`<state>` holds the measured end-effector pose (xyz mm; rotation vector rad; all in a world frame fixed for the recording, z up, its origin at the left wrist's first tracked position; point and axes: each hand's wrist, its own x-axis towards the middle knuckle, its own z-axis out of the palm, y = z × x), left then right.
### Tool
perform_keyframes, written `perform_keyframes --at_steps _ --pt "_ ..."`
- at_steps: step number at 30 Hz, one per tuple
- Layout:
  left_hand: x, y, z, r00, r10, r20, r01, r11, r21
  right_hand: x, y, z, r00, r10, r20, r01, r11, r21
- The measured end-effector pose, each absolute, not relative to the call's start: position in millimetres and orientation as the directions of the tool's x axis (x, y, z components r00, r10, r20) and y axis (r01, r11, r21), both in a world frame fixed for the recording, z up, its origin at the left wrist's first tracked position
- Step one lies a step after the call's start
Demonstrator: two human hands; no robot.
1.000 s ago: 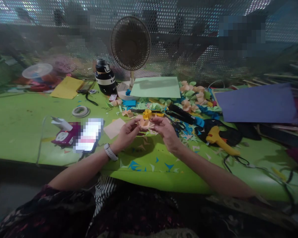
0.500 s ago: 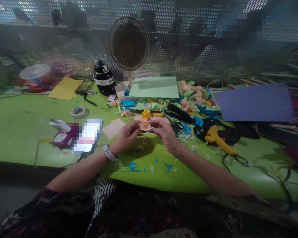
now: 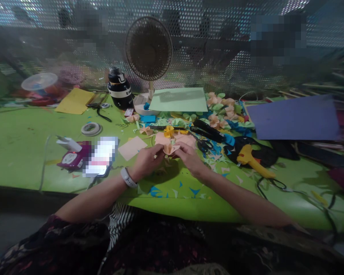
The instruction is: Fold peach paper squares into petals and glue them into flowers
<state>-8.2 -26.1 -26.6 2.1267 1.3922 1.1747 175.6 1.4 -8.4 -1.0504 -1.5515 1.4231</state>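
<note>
A peach paper flower (image 3: 169, 149) is held between my two hands, a little above the green table. My left hand (image 3: 148, 160), with a pale watch on its wrist, pinches the flower's left side. On the other side, the fingertips of my right hand (image 3: 190, 159) grip its right edge. Just beyond lie a yellow paper flower (image 3: 169, 131) and several peach paper pieces (image 3: 186, 138). A square of peach paper (image 3: 132, 148) rests to the left of my left hand.
Scissors (image 3: 205, 145), a black stapler (image 3: 208, 130) and a yellow glue gun (image 3: 253, 160) with its cord lie to the right. A lit phone (image 3: 101, 156), a tape roll (image 3: 91, 129), a bottle (image 3: 120, 89) and a fan (image 3: 149, 49) stand or lie left and behind. Paper scraps litter the table (image 3: 172, 208).
Both hands have come slightly nearer to me with the peach flower. The flower has turned and looks more folded between the fingers.
</note>
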Motion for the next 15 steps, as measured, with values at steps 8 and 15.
perform_keyframes --at_steps 8,15 --pt "-7.5 -32.8 -5.6 0.275 0.894 0.354 0.287 -0.428 0.857 186.0 1.8 1.9 -0.39 0.89 0.236 0.446 0.406 -0.797" --pt "-3.7 -30.9 -10.6 0.239 0.909 0.341 0.298 -0.403 0.865 185.0 -1.7 -1.3 -0.442 0.837 0.323 0.507 0.53 -0.68"
